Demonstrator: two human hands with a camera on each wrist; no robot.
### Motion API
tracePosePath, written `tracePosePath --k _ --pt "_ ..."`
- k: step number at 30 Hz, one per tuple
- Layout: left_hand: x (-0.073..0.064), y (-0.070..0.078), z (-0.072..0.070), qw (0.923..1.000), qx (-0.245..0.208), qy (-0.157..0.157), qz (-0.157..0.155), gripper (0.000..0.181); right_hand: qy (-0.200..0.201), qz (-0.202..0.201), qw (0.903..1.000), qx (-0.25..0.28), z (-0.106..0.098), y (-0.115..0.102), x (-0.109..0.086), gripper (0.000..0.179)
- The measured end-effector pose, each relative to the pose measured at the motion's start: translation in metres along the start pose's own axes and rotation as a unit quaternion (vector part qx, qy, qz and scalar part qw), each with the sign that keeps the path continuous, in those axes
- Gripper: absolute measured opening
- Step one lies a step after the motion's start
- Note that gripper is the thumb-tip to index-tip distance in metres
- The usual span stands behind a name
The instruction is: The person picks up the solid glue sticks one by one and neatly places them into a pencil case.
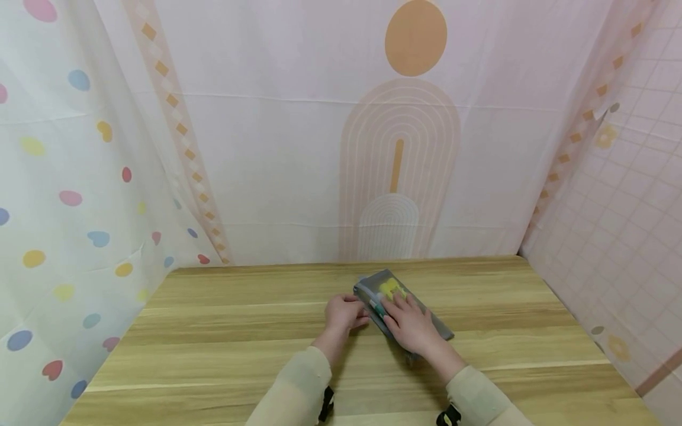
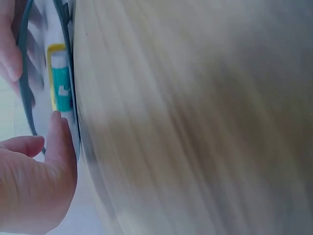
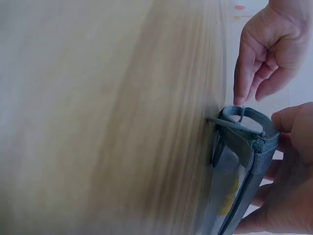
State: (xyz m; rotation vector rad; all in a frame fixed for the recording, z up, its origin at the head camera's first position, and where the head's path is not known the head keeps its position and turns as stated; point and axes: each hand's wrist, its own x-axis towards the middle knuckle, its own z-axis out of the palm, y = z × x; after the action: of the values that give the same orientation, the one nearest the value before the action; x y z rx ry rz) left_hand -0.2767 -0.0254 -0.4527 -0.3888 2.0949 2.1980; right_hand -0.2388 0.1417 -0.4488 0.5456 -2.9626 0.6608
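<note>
A grey zip pouch with see-through mesh lies slanted on the table. Through its side show a yellow item and a green-and-white tube like a glue stick. My right hand rests over the pouch's upper face, fingers spread. At the pouch's left edge is my left hand. Its forefinger reaches into the parted side in the left wrist view, fingertip right at the tube's end, with the thumb held apart. A grey strap loop sticks out from one end of the pouch in the right wrist view.
The wood-grain table stretches to both sides of the pouch. Patterned cloth hangs along its back edge, a dotted curtain on the left and a grid-patterned one on the right.
</note>
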Motion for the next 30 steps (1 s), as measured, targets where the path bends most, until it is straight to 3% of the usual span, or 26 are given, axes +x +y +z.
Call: tracePosePath --k 12,19,25,27,30 --pt "0.005 0.005 -0.018 0.9991 0.018 0.029 0.024 0.031 -0.036 -0.015 0.9979 -0.052 -0.001 0.000 -0.002 0.038" --pt "0.002 0.006 -0.024 0.9985 0.035 0.024 0.036 0.033 -0.034 -0.021 0.9979 -0.051 -0.001 0.002 -0.002 0.038" --pt "-0.004 0.010 -0.028 0.9965 0.058 0.001 0.060 0.036 -0.025 -0.033 0.9984 -0.038 -0.001 0.006 -0.002 0.037" --pt "-0.006 0.011 -0.031 0.9925 0.092 -0.006 0.081 0.036 -0.020 -0.036 0.9985 -0.036 -0.001 0.008 -0.002 0.036" --pt "-0.009 0.012 -0.035 0.9739 0.180 -0.009 0.138 0.033 -0.010 -0.041 0.9987 -0.029 -0.001 0.010 -0.002 0.036"
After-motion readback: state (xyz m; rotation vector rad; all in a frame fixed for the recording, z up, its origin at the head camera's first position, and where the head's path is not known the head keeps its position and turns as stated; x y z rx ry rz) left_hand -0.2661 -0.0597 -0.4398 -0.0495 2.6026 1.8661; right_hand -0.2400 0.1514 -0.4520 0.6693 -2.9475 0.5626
